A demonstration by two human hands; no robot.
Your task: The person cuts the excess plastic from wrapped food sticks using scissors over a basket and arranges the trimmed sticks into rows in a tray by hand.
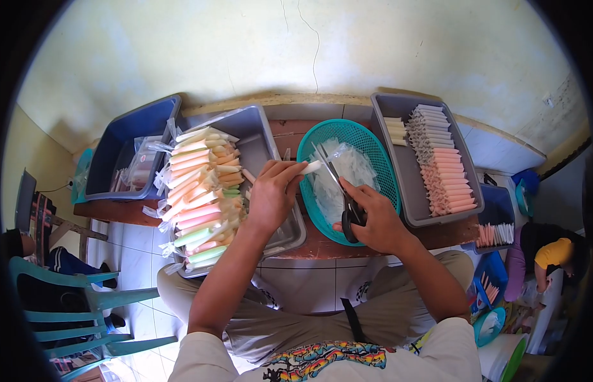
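Observation:
My left hand (274, 194) is closed around a white, tube-shaped plastic packet (312, 167), whose end points right over a teal mesh basket (390, 169). In my right hand (377, 221) is a pair of scissors (352, 213) with black handles; the blades point up and left, near the packet's end. Whether they touch the plastic I cannot tell. Clear plastic scraps (357, 167) lie in the basket below. Left of my left hand, a heap of pastel tube packets (198, 184) fills much of a grey tray (261, 137).
On the right, another grey tray (398, 181) holds rows of pink and white packets (444, 159). A dark blue bin (112, 149) stands at the far left. Teal chairs (73, 315) are at lower left. Another person (551, 251) bends over at the far right.

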